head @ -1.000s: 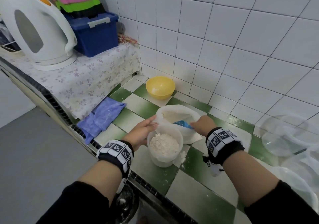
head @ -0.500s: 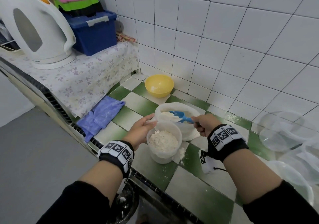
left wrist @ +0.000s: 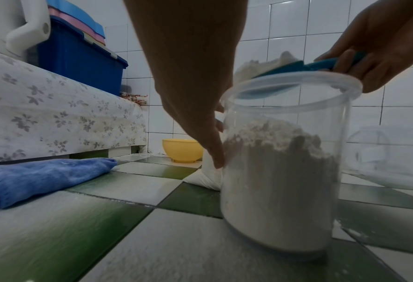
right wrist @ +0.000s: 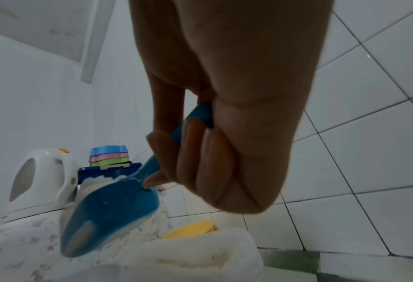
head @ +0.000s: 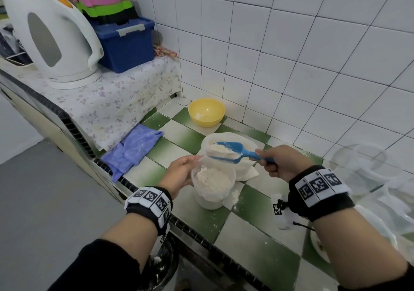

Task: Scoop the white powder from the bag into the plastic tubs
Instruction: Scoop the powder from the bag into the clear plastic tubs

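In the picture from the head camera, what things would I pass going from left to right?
White kettle → blue storage box → purple cloth → left hand → yellow bowl → blue scoop → right hand → clear tubs.

The tub [head: 214,192], a clear round plastic pot, stood upright on the green-and-white tiled surface [head: 197,221], filled well over half with lumpy white powder [head: 211,179]. Just behind it sat the bag [head: 244,167], white, its mouth open and rolled down, with powder inside. A blue scoop [head: 233,151] was held above the tub's far rim, heaped with powder, its handle pointing right. Some powder lay spilled on the tiles by the tub's base.
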Available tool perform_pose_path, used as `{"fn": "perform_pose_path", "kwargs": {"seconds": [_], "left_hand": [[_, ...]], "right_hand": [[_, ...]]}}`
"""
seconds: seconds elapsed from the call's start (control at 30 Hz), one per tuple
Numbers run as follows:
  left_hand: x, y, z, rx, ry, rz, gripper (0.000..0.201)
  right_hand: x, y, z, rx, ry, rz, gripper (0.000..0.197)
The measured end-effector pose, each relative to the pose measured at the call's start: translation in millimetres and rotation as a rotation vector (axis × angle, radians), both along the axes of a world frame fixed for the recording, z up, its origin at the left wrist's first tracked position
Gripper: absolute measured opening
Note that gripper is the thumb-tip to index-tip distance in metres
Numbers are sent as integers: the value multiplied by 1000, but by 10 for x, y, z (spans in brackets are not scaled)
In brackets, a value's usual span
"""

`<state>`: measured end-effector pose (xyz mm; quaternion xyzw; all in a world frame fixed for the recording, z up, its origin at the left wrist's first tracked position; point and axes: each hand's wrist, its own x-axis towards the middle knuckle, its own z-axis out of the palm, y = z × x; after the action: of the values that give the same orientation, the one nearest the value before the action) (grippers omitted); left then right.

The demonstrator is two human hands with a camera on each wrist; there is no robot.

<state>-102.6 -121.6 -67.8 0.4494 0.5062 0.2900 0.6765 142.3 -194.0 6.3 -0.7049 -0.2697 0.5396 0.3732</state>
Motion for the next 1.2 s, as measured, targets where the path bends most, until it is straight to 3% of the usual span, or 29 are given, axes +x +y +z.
{"fn": "perform_pose_path", "kwargs": {"seconds": [0.1, 0.17, 0.3, 0.43, 0.67, 0.83, 1.03, 1.2], "left_hand": [[-1, -2, 9, -13, -3, -6, 17], [3, 0, 9, -21, -6, -7, 19], [3, -2, 22, -33, -15, 1, 19], [-2, -5, 32, -36, -18, -7, 20], [-3, 5, 39, -45, -24, 0, 22], [-7, 21, 35, -45, -33, -8, 21], [-21, 44, 13, -57, -34, -20, 19], [-26, 47, 32, -54, -31, -36, 18]], "right_hand": [[-128, -92, 36, 6, -162, 103, 26], [-264, -148, 41, 43, -408, 191, 29], [-510, -238, -40, 228, -821, 412, 22], [-521, -317, -162, 421, -1030, 541, 15], [-448, -337, -89, 537, -1139, 478, 18], [-575, -298, -109, 513, -1218, 600, 19], [-557, -316, -59, 427, -1187, 729, 23], [-455, -282, 127, 421, -1118, 618, 19]]}}
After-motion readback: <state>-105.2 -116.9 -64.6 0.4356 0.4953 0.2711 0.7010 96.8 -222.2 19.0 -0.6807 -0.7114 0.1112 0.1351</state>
